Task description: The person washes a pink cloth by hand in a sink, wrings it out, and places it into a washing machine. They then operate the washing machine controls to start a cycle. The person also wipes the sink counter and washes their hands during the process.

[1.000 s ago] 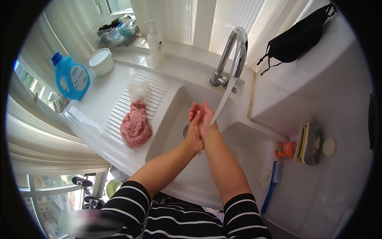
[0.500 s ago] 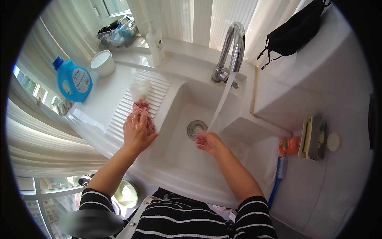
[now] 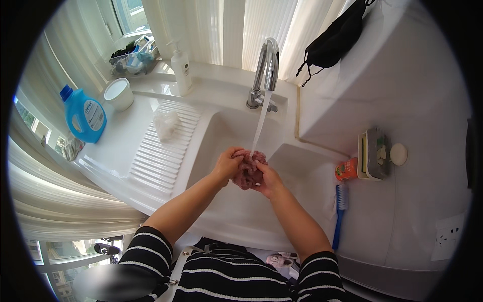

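Note:
A crumpled pink cloth is held between both hands over the basin of the white sink. My left hand grips its left side, fingers closed on the fabric. On the other side, my right hand pinches the cloth with the thumb on top. Water runs from the chrome faucet in a stream that lands on the cloth. A clear crumpled plastic bag lies on the ribbed washboard left of the basin. The drain is hidden beneath the cloth and hands.
At the left stand a blue detergent jug, a white tub and a white pump bottle. To the right are an orange container, a sponge holder and a blue brush. A black mask hangs above.
The pink cloth has come off the washboard into the basin under the water, carried by my left hand. My right hand has closed on it too. The view has shifted slightly.

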{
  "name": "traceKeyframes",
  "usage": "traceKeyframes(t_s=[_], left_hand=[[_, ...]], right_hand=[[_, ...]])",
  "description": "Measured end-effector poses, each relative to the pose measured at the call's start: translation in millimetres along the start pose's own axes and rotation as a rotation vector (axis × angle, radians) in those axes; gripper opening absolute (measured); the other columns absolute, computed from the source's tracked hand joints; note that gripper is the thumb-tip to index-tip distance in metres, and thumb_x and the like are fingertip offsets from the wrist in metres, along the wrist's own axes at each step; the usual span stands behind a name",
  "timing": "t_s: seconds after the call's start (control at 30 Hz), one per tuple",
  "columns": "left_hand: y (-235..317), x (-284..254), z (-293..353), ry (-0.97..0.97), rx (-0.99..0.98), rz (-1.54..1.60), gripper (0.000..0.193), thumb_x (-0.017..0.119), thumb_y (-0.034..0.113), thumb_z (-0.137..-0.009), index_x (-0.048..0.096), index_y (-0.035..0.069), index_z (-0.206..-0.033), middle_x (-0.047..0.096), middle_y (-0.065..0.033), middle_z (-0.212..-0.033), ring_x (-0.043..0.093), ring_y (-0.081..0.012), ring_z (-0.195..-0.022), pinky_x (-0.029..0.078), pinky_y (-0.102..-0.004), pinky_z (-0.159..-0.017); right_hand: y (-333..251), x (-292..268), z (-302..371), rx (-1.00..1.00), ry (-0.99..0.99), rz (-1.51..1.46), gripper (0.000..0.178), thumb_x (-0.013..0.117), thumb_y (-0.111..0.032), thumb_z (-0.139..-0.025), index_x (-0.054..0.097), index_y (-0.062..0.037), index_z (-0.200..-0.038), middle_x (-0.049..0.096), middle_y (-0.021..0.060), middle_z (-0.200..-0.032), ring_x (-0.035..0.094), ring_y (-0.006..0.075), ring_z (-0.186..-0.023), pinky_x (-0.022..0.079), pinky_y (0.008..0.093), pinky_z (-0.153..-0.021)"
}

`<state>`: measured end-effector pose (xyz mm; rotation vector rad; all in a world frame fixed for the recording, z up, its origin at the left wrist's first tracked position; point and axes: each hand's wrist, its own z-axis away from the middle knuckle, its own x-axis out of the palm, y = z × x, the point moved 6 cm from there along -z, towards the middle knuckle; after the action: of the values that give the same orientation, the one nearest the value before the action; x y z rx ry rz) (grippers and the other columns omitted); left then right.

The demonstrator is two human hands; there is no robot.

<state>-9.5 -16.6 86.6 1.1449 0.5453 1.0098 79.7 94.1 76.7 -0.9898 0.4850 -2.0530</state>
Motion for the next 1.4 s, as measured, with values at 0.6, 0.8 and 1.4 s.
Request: traceKeyframes(t_s=[0.6, 0.8, 1.4], left_hand=[[-45, 29, 3, -0.148, -0.729, 0.714, 0.067, 0.047, 0.057, -0.088, 0.032, 0.020, -0.142, 0.027, -0.0195, -0.145, 0.022, -0.0427, -0.133, 0.014, -0.0680, -0.103], [-54, 35, -22, -0.240, -0.425, 0.744, 0.039, 0.045, 0.025, -0.092, 0.043, 0.012, -0.130, 0.050, -0.0097, -0.127, 0.053, -0.0303, -0.111, 0.042, -0.0542, -0.092], [3, 22, 38, -0.027, -0.564, 0.564, 0.054, 0.047, 0.054, -0.091, 0.050, 0.012, -0.126, 0.054, -0.0105, -0.123, 0.052, -0.0263, -0.115, 0.037, -0.0577, -0.095]], right_hand=[[-36, 17, 11, -0.423, 0.320, 0.176, 0.016, 0.064, -0.017, -0.079, 0.062, -0.0045, -0.088, 0.062, 0.0040, -0.083, 0.058, 0.0141, -0.075, 0.047, 0.0304, -0.068], [-38, 4, 9, -0.313, 0.221, 0.567, 0.028, 0.061, -0.026, -0.081, 0.061, -0.0089, -0.102, 0.061, 0.0025, -0.093, 0.056, 0.0135, -0.082, 0.047, 0.0318, -0.071], [-26, 0, -42, -0.558, 0.092, 0.042, 0.024, 0.064, -0.020, -0.085, 0.057, -0.0052, -0.102, 0.061, 0.0076, -0.095, 0.060, 0.0198, -0.085, 0.050, 0.0304, -0.078]])
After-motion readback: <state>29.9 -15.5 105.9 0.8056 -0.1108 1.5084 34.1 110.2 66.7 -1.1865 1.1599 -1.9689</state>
